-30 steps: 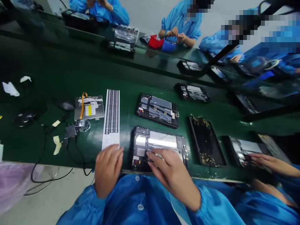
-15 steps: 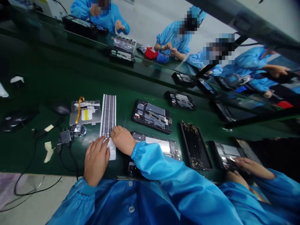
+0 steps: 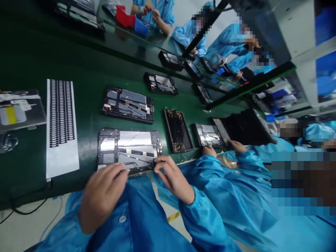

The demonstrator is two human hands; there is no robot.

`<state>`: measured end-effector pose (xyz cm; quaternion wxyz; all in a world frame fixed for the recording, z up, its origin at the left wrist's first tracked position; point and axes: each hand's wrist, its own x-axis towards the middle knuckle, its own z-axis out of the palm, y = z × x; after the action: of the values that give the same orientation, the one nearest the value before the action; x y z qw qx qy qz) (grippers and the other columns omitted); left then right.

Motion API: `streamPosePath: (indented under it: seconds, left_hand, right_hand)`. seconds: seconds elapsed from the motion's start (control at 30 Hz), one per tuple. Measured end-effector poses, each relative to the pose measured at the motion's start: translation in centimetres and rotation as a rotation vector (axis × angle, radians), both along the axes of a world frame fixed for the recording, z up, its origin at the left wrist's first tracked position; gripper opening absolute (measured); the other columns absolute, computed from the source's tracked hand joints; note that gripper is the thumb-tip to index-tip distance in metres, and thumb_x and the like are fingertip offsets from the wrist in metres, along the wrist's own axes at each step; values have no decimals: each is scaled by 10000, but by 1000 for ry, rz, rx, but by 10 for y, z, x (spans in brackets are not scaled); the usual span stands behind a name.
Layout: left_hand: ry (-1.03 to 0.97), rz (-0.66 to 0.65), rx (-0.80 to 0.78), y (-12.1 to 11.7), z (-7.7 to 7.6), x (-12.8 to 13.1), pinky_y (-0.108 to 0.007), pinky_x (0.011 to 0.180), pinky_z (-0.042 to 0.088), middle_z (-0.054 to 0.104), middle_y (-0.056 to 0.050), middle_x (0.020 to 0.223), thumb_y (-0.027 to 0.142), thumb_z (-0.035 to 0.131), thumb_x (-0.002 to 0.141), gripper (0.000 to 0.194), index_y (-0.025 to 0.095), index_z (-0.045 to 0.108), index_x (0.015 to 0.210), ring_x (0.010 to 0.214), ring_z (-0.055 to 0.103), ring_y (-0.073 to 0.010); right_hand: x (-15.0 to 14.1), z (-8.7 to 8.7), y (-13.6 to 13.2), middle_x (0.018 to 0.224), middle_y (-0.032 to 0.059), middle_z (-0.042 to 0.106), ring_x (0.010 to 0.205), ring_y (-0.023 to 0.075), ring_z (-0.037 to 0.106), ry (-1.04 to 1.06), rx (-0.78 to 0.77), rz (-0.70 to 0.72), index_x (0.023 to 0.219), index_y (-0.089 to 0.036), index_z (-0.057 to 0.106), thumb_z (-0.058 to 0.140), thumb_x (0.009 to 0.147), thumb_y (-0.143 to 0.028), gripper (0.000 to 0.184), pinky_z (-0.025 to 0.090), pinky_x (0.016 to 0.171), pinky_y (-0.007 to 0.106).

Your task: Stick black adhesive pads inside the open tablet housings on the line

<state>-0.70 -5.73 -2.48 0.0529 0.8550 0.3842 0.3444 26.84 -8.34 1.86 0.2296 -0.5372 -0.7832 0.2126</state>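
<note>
An opened phone-like device (image 3: 133, 138), with silver plates and thin dark strips across it, lies at the table's front edge on a dark stack. My right hand (image 3: 174, 178) is at its lower right corner, thumb and fingers pinched together; what lies between them is too small to make out. Over its lower left edge is my left hand (image 3: 105, 192), fingers bent and pressed together, hiding that corner. Whether those fingertips hold anything is hidden. A second stack of opened devices (image 3: 128, 105) lies just behind. To the right is a black tray (image 3: 179, 131) of thin dark cables with gold ends.
A white sheet (image 3: 61, 157) with rows of small black labels lies left, beside a metal plate (image 3: 36, 113) with a yellow strip. Another device stack (image 3: 161, 84) sits farther back. At right, a co-worker's hands (image 3: 210, 151) touch a device (image 3: 208, 134). A dark post (image 3: 204, 31) rises behind.
My right hand went from the device to the label sheet, then back to the device's lower right corner. My left hand left the sheet for the device. The view turned right.
</note>
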Motion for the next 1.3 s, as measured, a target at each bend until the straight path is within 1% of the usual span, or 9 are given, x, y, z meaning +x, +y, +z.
streamPosePath:
  seconds: [0.07, 0.13, 0.2, 0.33, 0.57, 0.77, 1.0, 1.17, 1.3]
  left_hand:
    - [-7, -131, -11, -12, -4, 33, -409, 1043, 459, 685, -114, 1227, 128, 588, 918, 299, 155, 649, 1209, 1200, 601, -256]
    - [4, -161, -8, -16, -14, 54, -400, 1036, 463, 688, -113, 1230, 126, 554, 935, 279, 146, 662, 1192, 1190, 607, -252]
    - [36, -162, -16, -15, -24, 63, -399, 1027, 469, 692, -112, 1221, 137, 534, 947, 273, 142, 667, 1186, 1175, 614, -250]
    - [63, -173, -31, -10, -32, 62, -399, 1022, 474, 695, -115, 1210, 147, 538, 946, 266, 142, 675, 1174, 1165, 619, -249]
    - [65, -175, -16, -10, -32, 65, -410, 1002, 476, 698, -121, 1184, 143, 571, 925, 271, 145, 678, 1174, 1127, 626, -256]
    - [85, -168, 7, -6, -31, 68, -409, 966, 486, 706, -114, 1160, 160, 552, 938, 297, 146, 657, 1216, 1090, 639, -251]
    - [112, -163, 63, -2, -28, 71, -388, 942, 491, 718, -91, 1115, 177, 573, 935, 244, 185, 681, 1153, 1060, 651, -231]
    - [172, -170, 129, -1, -28, 71, -390, 911, 493, 721, -100, 1088, 165, 567, 932, 233, 158, 680, 1135, 1027, 655, -239]
    - [146, -159, 75, -1, -29, 73, -387, 931, 469, 711, -87, 1117, 152, 586, 920, 256, 175, 667, 1162, 1053, 635, -235]
  right_hand:
    - [0, -19, -12, 1147, 119, 570, 1095, 216, 574, -72, 33, -30, 1042, -198, 552, 499, 1001, -149, 83, 532, 927, 379]
    - [-4, -29, -13, 1137, 124, 590, 1089, 222, 581, -119, 87, -48, 1040, -187, 565, 505, 1002, -159, 76, 537, 927, 383]
    - [-6, -31, -10, 1120, 119, 613, 1065, 222, 590, -155, 123, -42, 1023, -184, 580, 507, 1006, -173, 75, 538, 920, 384]
    - [-7, -30, -4, 1086, 104, 645, 1003, 219, 598, -222, 145, -27, 980, -184, 605, 501, 1014, -195, 110, 537, 879, 380]
    - [-9, -31, -1, 1070, 102, 671, 955, 223, 585, -309, 146, -20, 980, -162, 635, 498, 1016, -195, 145, 521, 835, 376]
    - [-10, -31, -1, 1063, 92, 680, 983, 219, 586, -340, 140, -13, 983, -158, 650, 512, 1010, -189, 144, 504, 870, 369]
    - [-13, -31, 0, 1078, 111, 675, 977, 245, 591, -335, 99, -32, 1042, -174, 649, 483, 1016, -189, 169, 526, 859, 418]
    - [-6, -30, -3, 1107, 114, 652, 1032, 230, 598, -164, 82, -44, 1017, -175, 636, 527, 997, -182, 111, 540, 907, 392]
    - [5, -35, -9, 1130, 103, 615, 1077, 220, 587, 19, 87, -110, 1092, -200, 616, 585, 973, -200, 123, 533, 924, 387]
